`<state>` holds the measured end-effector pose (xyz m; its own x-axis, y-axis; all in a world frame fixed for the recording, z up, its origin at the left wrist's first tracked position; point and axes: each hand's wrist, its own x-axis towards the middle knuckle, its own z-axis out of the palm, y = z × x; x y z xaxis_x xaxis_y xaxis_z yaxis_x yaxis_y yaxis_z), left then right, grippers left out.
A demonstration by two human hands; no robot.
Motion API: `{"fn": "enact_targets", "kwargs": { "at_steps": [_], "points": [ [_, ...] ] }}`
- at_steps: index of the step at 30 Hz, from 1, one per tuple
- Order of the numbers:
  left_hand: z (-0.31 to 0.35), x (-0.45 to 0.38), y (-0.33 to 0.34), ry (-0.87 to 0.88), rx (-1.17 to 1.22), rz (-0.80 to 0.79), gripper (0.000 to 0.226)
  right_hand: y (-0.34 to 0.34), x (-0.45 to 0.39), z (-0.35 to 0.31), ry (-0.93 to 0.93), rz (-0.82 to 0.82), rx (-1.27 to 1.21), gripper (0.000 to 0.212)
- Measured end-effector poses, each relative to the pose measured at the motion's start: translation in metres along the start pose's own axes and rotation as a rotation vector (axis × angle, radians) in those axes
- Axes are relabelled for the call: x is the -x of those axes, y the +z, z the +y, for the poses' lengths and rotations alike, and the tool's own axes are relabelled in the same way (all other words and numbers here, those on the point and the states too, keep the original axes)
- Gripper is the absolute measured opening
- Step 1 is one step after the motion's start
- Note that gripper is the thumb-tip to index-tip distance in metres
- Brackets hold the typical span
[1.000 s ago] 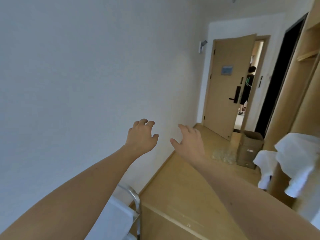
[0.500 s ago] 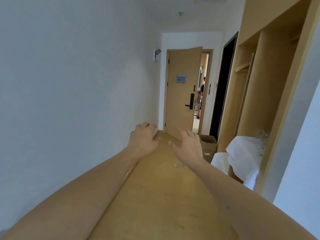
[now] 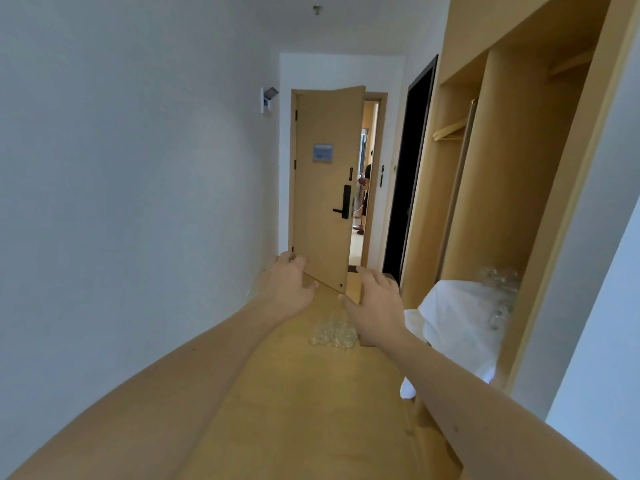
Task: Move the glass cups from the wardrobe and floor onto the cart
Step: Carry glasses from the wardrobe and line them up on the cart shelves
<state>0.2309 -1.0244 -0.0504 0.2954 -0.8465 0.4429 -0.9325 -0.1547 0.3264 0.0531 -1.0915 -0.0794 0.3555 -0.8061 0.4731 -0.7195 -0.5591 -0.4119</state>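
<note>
Several clear glass cups on the floor [image 3: 333, 333] stand in a cluster in the middle of the corridor. More glass cups in the wardrobe [image 3: 498, 289] sit on a white cloth [image 3: 457, 323] that drapes over the wardrobe's low shelf at the right. My left hand [image 3: 289, 289] is stretched forward in the air, fingers loosely curled, holding nothing. My right hand [image 3: 375, 308] reaches forward beside it, fingers spread and empty, just above and right of the floor cups. The cart is out of view.
A wooden open wardrobe [image 3: 512, 161] lines the right side. A half-open wooden door [image 3: 323, 188] stands at the corridor's end, with a person partly seen beyond it. A cardboard box [image 3: 356, 284] sits behind my right hand. The white wall [image 3: 121, 185] runs along the left.
The view has swung right and forward down the corridor. The cart's rail at the bottom has dropped out of view. The floor cups and the wardrobe cups have come closer.
</note>
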Motion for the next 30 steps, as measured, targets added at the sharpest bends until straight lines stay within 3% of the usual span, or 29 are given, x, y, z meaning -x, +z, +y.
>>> {"fn": "enact_targets", "kwargs": {
  "at_steps": [5,9,19,30],
  "points": [
    [-0.013,-0.062,0.036,0.062,0.025,-0.009,0.057,0.027,-0.047,0.022,0.052,0.015,0.039,0.056],
    [-0.026,-0.122,0.063,0.145,0.058,-0.026,0.053,0.05,-0.092,0.032,0.115,0.046,0.043,0.066],
    [-0.059,-0.271,0.108,0.29,0.108,-0.118,0.054,0.104,-0.218,0.054,0.28,0.082,0.124,0.066],
    [-0.06,-0.361,0.196,0.37,0.177,-0.207,0.053,0.154,-0.278,0.11,0.425,0.079,0.21,0.061]
  ]
}}
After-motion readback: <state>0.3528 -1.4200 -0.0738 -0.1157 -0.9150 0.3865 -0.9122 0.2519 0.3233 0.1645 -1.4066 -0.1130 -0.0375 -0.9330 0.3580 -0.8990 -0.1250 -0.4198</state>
